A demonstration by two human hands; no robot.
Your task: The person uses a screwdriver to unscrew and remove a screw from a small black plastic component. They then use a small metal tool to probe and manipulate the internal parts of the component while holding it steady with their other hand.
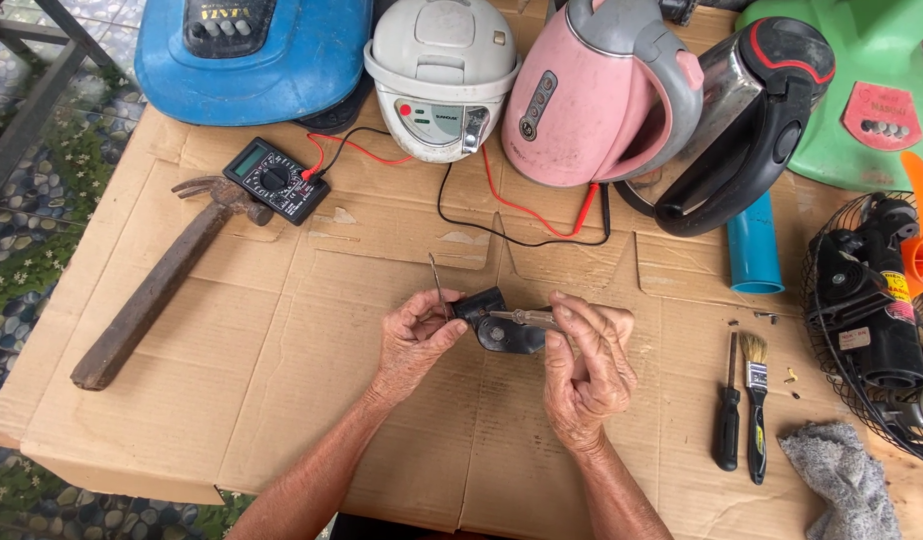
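Black plastic part [502,325], small and angular with a round hub, sits pinched between both hands just above the flattened cardboard [282,400] that covers the table. I see my left hand [414,338] closed on its left end, thumb and fingers curled, with a thin metal pin [437,282] rising from the fingertips. My right hand [587,365] is closed too, gripping a slim metal tool [522,317] whose tip lies across the part.

To the right of my right wrist lie a black-handled screwdriver [728,420] and a narrow paintbrush [754,405] with pale bristles, side by side, and a crumpled grey rag [842,480] near the corner. A wire fan cage [872,320] with a black motor sits just beyond them.

To the left, well apart, lies a hammer [157,285] with a rough wooden handle and a rusty claw head. Its head touches a black multimeter [277,180], whose red and black leads [512,205] trail over the cardboard.

Farthest back stand a blue plastic housing [252,50], a white rounded cooker [442,75], a pink kettle [597,95], a steel kettle [752,110] with a black handle, a blue tube [754,250], and a green plastic base [862,90].
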